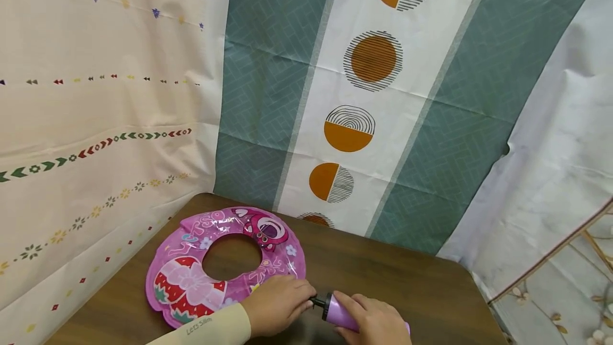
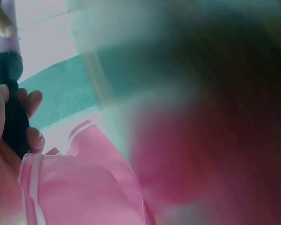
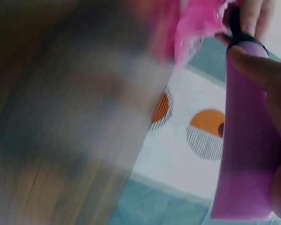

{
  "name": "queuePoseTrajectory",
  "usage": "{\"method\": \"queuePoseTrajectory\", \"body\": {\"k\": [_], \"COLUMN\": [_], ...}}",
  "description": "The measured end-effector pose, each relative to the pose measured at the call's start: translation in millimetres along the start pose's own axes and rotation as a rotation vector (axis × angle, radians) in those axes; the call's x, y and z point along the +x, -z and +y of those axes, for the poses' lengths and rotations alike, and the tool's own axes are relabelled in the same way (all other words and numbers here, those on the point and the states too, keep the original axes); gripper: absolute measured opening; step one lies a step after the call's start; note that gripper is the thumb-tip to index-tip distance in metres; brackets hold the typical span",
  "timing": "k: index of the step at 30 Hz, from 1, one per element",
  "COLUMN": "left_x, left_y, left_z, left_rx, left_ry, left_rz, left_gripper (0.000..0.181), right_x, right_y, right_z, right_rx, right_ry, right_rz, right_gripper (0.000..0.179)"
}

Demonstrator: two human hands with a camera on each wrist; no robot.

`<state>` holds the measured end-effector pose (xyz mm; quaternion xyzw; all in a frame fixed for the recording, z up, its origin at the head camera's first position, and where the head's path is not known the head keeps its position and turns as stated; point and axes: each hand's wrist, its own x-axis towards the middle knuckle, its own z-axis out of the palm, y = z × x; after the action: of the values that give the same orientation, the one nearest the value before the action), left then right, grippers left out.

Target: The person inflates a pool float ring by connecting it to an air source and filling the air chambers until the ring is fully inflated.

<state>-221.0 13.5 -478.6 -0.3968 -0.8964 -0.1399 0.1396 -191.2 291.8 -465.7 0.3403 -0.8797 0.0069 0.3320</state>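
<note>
A pink swim ring (image 1: 191, 270), printed with strawberries and a cartoon bear, lies puffed out at the left of the table. At its near right edge my left hand (image 1: 278, 305) pinches the black nozzle (image 1: 318, 301) of a hand pump. The left wrist view shows fingers and thumb around that nozzle (image 2: 15, 124), its lower end right by the ring's pink seam (image 2: 84, 183). My right hand (image 1: 375, 318) grips the purple pump barrel (image 1: 340, 313), its thumb near the black collar in the right wrist view. Fingers hide where nozzle and ring meet.
The brown wooden table (image 1: 383, 276) reaches back to a green and white patterned cloth (image 1: 268, 95). A cream patterned cloth (image 1: 105, 111) hangs along the left. To the right are pale hanging cloth (image 1: 551, 174) and a floral panel with a brown edge (image 1: 565, 281).
</note>
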Motion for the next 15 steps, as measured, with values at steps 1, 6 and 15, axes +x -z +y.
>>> {"method": "queuePoseTrajectory", "body": {"k": [1,6,15], "left_x": [-0.8,-5.6,-13.9], "left_y": [0.2,-1.5,-0.5], "left_z": [-1.2,-10.3,-23.6], "left_rx": [-0.011,-0.059,-0.058], "left_ry": [0.005,0.044,0.106], "left_rz": [-0.005,-0.046,-0.066], "left_gripper": [0.022,0.025,0.024], "right_x": [-3.1,-23.0,-44.7], "right_y": [2,13,31], "right_z": [4,27,58], "right_rx": [0.015,0.065,0.124], "right_ry": [-0.004,-0.018,-0.230], "right_rz": [-0.025,-0.099,-0.383], "right_gripper": [0.078,0.066,0.063]}}
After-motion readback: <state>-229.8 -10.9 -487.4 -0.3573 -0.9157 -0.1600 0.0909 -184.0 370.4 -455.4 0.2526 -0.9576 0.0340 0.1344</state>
